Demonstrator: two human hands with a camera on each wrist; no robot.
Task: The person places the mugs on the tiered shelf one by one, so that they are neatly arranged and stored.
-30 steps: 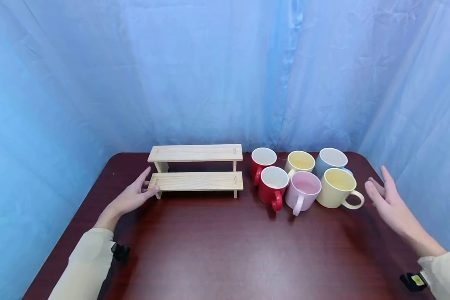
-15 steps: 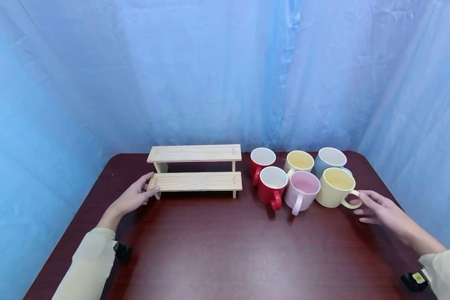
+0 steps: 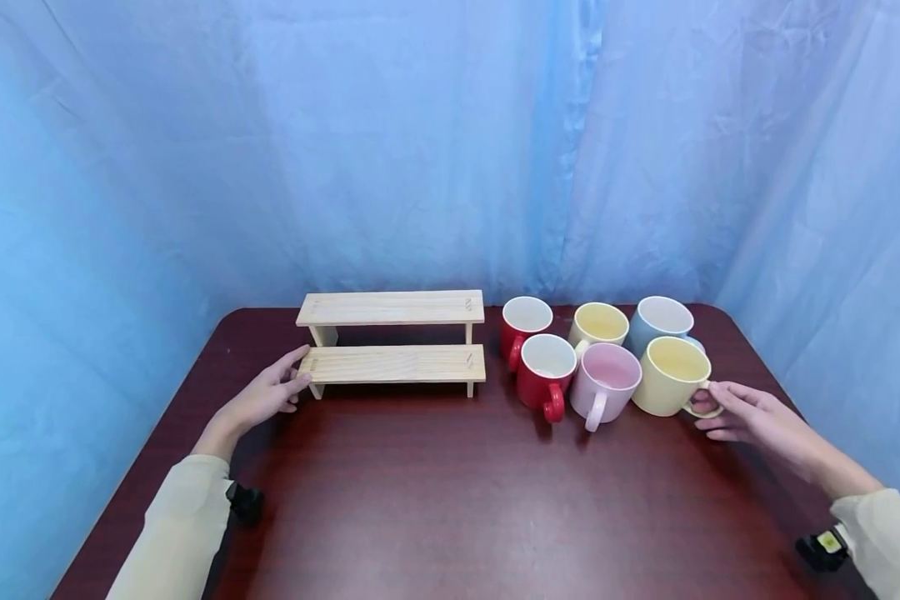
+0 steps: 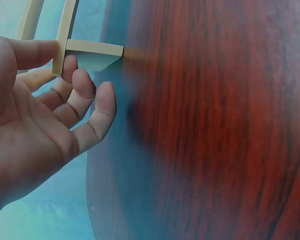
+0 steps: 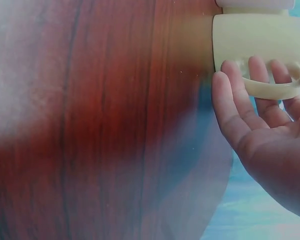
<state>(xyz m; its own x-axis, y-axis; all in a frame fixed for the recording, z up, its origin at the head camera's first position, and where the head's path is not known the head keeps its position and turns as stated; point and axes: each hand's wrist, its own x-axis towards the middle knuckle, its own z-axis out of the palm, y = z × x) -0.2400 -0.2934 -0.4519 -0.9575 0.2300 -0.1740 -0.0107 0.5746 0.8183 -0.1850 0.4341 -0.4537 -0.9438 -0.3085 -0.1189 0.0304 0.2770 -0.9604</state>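
At the left end of a two-tier wooden shelf (image 3: 393, 363), my left hand (image 3: 264, 392) pinches the lower board, thumb on its top face in the left wrist view. The other fingers (image 4: 106, 102) curl loosely beneath it. To the right, my right hand (image 3: 765, 425) holds the handle of the front yellow mug (image 3: 663, 387), which stands upright on the table. Fingers pass through the handle loop (image 5: 272, 91) in the right wrist view, and the thumb is mostly cut off at the edge. A pink mug (image 3: 598, 392) stands close beside that mug.
A front red mug (image 3: 536, 385), a rear red mug (image 3: 508, 333), a rear yellow mug (image 3: 603, 323) and a light blue mug (image 3: 641, 333) are grouped by the shelf's right side. Blue curtains (image 3: 420, 150) hang behind the dark wooden table (image 3: 495, 517).
My right hand has moved left and down from beside the mugs and taken hold of the front yellow mug's handle. My left hand has settled on the shelf's lower board.
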